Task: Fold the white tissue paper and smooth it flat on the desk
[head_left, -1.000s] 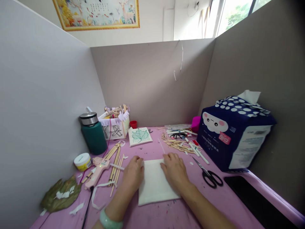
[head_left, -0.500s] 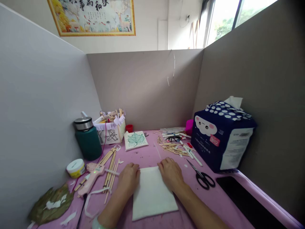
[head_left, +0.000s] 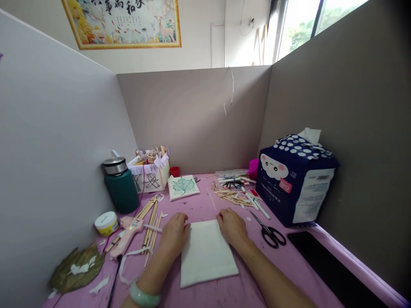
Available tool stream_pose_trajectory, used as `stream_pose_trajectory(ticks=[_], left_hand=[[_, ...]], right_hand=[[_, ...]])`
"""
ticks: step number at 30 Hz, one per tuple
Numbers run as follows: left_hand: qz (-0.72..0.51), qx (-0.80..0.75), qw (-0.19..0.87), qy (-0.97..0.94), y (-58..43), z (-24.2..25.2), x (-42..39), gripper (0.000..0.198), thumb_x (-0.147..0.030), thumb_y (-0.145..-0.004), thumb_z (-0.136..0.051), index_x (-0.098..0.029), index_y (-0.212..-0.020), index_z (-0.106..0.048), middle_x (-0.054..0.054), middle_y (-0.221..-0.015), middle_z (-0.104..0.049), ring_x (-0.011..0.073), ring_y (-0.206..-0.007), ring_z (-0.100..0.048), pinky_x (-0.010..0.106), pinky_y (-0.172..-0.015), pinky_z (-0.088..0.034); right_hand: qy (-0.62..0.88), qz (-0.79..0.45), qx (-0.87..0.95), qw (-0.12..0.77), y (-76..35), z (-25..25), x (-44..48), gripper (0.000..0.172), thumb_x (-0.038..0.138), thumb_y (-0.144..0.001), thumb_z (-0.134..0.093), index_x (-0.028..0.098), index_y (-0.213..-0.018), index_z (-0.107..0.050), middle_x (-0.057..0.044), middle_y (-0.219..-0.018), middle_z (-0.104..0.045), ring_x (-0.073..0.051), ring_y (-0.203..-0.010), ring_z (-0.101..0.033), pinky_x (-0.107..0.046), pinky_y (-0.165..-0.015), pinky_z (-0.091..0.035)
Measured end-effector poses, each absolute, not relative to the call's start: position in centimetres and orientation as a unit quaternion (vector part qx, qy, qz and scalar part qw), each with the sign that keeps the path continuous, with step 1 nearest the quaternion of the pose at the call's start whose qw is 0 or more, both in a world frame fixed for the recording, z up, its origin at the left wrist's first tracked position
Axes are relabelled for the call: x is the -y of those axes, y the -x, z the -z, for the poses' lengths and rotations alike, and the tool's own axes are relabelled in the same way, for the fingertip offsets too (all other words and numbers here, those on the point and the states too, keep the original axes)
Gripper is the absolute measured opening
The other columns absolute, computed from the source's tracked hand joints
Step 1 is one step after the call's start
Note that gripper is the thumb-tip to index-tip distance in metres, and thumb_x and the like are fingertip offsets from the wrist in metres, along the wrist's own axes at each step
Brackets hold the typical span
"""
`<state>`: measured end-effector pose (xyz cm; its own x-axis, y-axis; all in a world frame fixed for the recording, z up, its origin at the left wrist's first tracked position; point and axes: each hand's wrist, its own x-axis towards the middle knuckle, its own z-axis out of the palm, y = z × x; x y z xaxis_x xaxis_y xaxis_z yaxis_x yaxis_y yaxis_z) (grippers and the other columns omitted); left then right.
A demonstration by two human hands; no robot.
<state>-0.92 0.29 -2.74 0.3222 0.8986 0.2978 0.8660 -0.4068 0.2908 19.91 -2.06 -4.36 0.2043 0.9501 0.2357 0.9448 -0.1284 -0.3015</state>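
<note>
A plain white piece of cloth [head_left: 208, 256], roughly square and possibly folded, lies flat on the table in front of me. My left hand [head_left: 175, 233] is at its upper left edge, fingers bent and closed against the border. At the upper right corner, my right hand [head_left: 231, 226] has its fingers curled over the edge in the same way. Both sets of fingertips are partly hidden, so the exact grip on the border is hard to see. A pale green bangle [head_left: 144, 296] circles my left wrist.
On the left are a pink glue gun [head_left: 128, 235], wooden sticks [head_left: 150, 226], a dried leaf [head_left: 77, 269] and a green bottle [head_left: 121, 186]. A leaf-print panel [head_left: 183, 187] lies behind. Scissors [head_left: 269, 233], a black phone-like slab [head_left: 327, 265] and a tissue pack [head_left: 293, 184] are right.
The view has shifted slightly. Both hands stay at the cloth's upper edges, the right one a little farther toward the corner's outer side. The bangle now shows fully.
</note>
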Motion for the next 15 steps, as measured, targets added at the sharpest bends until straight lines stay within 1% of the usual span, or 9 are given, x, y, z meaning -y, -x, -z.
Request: stream_pose_trajectory(ticks=[3,5,8,11,13,15], left_hand=[[-0.221,-0.552,0.035,-0.803,0.8,2.7,-0.3,0.011,-0.017,-0.086,-0.047,-0.017,-0.088,-0.058,0.006,-0.087,-0.064,0.0197,-0.083,-0.059,0.029,-0.072,-0.039],[-0.221,-0.545,0.036,-0.808,0.7,2.6,-0.2,0.011,-0.019,-0.088,-0.047,-0.018,-0.086,-0.058,0.005,-0.086,-0.065,0.0195,-0.082,-0.060,0.028,-0.072,-0.038],[-0.203,-0.541,0.025,-0.816,0.5,2.5,0.0,0.023,-0.028,-0.092,-0.042,-0.018,-0.082,-0.060,0.007,-0.084,-0.067,0.0202,-0.081,-0.062,0.029,-0.069,-0.036],[-0.176,-0.537,0.015,-0.825,0.3,2.5,0.2,0.036,-0.034,-0.095,-0.036,-0.018,-0.078,-0.062,0.008,-0.080,-0.068,0.0207,-0.075,-0.063,0.029,-0.064,-0.034],[-0.173,-0.531,0.010,-0.830,0.2,2.5,0.3,0.037,-0.034,-0.095,-0.036,-0.018,-0.077,-0.064,0.007,-0.079,-0.068,0.0199,-0.074,-0.063,0.029,-0.062,-0.033],[-0.174,-0.528,0.004,-0.831,0.1,2.6,0.3,0.035,-0.034,-0.094,-0.039,-0.018,-0.077,-0.064,0.007,-0.078,-0.069,0.0188,-0.073,-0.063,0.029,-0.062,-0.033]], right_hand=[[0.755,-0.010,0.626,0.193,-19.9,4.3,2.1,0.028,0.030,-0.093,-0.038,0.019,-0.094,-0.065,-0.007,-0.098,-0.065,-0.018,-0.089,-0.061,-0.027,-0.072,-0.039],[0.760,-0.012,0.621,0.191,-19.9,4.3,2.0,0.029,0.031,-0.094,-0.038,0.020,-0.094,-0.064,-0.007,-0.099,-0.065,-0.018,-0.089,-0.062,-0.028,-0.071,-0.039],[0.773,-0.018,0.607,0.184,-19.8,4.2,1.5,0.030,0.035,-0.093,-0.038,0.018,-0.094,-0.063,-0.008,-0.098,-0.066,-0.020,-0.086,-0.064,-0.030,-0.070,-0.041],[0.784,-0.024,0.596,0.172,-19.5,3.9,0.2,0.033,0.041,-0.091,-0.042,0.016,-0.101,-0.061,-0.011,-0.098,-0.067,-0.024,-0.087,-0.065,-0.033,-0.070,-0.042],[0.788,-0.029,0.594,0.159,-19.3,3.7,-1.0,0.034,0.040,-0.089,-0.048,0.013,-0.105,-0.061,-0.015,-0.101,-0.067,-0.026,-0.090,-0.065,-0.034,-0.072,-0.043],[0.794,-0.041,0.590,0.142,-19.3,3.4,-2.2,0.031,0.033,-0.087,-0.052,0.011,-0.104,-0.062,-0.018,-0.102,-0.067,-0.027,-0.093,-0.065,-0.033,-0.074,-0.044]])
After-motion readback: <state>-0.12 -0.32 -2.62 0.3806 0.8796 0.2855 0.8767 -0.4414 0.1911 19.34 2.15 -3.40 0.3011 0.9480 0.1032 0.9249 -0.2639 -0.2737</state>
